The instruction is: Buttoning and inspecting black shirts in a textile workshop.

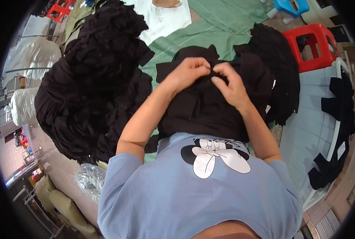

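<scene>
A black garment (201, 103) lies spread over my lap, its far edge reaching beyond my hands. My left hand (191, 71) pinches the dark cloth with thumb and fingertips. Close beside it, nearly touching, my right hand (230, 83) has its thumb and index finger bent onto the same cloth. Whatever small part lies between the fingertips is too dark to make out. Another stretch of black cloth (257, 75) drapes just right of my right hand, with small white tags on its edge.
At the left rises a tall heap of black garments (94, 87). A second black pile (279, 71) sits to the right, near a red plastic stool (311, 46). Green sheeting (221, 28) covers the floor ahead. A pale table (309, 115) at the right carries black pieces (333, 159).
</scene>
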The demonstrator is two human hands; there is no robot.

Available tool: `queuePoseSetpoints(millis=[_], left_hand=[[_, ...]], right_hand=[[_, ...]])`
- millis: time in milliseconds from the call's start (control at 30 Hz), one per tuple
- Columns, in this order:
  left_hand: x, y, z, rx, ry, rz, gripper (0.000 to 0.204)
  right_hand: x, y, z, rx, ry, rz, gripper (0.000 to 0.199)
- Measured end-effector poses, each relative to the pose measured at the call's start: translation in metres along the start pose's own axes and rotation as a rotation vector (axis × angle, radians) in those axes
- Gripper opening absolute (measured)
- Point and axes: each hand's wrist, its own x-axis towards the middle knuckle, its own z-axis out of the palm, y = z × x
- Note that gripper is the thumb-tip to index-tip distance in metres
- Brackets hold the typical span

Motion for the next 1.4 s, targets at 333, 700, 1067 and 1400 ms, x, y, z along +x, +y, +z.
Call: queuePoseSetpoints(millis=[333,700,1067,1400], left_hand=[[-0.006,-0.004,-0.005,-0.24,0.044,-0.119,0.011],[-0.023,0.006,0.012,-0.063,0.043,-0.093,0.012],[-0.016,0.01,0.011,-0.172,0.063,-0.169,0.015],[0.001,0.023,0.05,-0.005,0.249,-0.155,0.009]], right_hand=[[-0.005,-0.008,0.007,-0.525,0.075,-0.542,0.036],[0.001,-0.024,-0.009,0.452,-0.176,0.297,0.015],[-0.004,-0.015,-0.015,0.502,-0.088,0.218,0.008],[-0.006,-0.017,-0.008,-0.127,0.305,-0.051,0.017]])
